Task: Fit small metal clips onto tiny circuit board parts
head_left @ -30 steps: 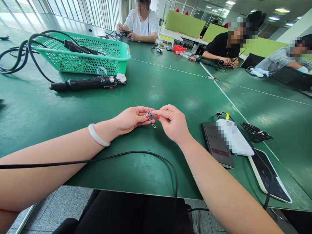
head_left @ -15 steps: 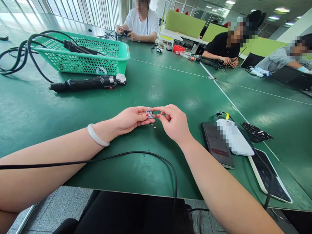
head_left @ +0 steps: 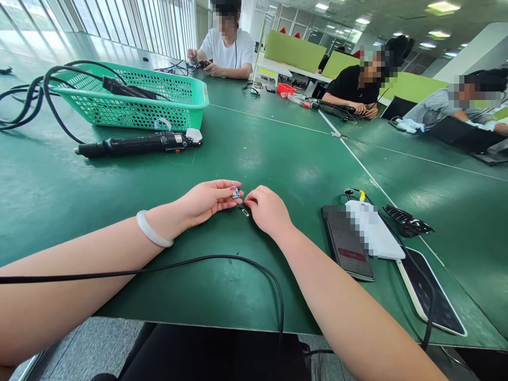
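Here, left fingers (head_left: 223,193) pinch small part (head_left: 236,192); right fingers (head_left: 251,198) bunched nearby.

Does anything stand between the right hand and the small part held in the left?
Only the left hand's fingertips, jutting past the small part toward the right hand. Nothing else visible stands between.
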`<state>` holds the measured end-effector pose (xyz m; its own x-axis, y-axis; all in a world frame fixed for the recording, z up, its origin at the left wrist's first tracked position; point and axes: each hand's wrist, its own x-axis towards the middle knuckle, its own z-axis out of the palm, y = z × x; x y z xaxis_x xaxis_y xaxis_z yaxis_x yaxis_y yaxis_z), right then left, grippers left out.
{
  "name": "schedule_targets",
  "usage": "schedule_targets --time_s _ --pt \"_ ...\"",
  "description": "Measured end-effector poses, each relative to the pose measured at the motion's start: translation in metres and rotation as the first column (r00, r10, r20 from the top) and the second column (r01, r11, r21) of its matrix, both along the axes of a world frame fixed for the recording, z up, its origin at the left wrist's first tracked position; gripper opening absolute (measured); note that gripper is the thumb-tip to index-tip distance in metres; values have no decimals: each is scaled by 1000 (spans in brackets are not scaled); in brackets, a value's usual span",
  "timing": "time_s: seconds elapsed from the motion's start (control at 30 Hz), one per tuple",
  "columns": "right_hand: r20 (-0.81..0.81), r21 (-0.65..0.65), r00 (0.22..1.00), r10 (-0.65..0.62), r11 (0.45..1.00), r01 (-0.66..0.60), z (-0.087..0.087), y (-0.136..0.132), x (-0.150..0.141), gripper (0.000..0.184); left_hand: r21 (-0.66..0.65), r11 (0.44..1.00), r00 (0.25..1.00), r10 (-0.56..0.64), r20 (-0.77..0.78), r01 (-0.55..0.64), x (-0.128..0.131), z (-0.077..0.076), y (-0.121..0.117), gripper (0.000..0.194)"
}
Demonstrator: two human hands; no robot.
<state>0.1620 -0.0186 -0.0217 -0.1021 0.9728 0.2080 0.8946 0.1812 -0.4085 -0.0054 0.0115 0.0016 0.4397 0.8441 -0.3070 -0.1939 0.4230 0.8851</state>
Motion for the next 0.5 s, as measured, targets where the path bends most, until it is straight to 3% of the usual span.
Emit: schedule_targets --time_s 0.33,0.4,0.5 --pt "159 10 986 44 999 -46 1 3 11 18 16 1000 988 -21 -151 24 0 7 -2 12" --pt "102 25 993 64 997 -67 2 3 13 18 17 999 987 -47 -150 51 0 8 -2 16" --pt "-122 130 982 142 983 -127 7 0 13 18 20 995 984 -98 -151 102 -2 7 -1 22"
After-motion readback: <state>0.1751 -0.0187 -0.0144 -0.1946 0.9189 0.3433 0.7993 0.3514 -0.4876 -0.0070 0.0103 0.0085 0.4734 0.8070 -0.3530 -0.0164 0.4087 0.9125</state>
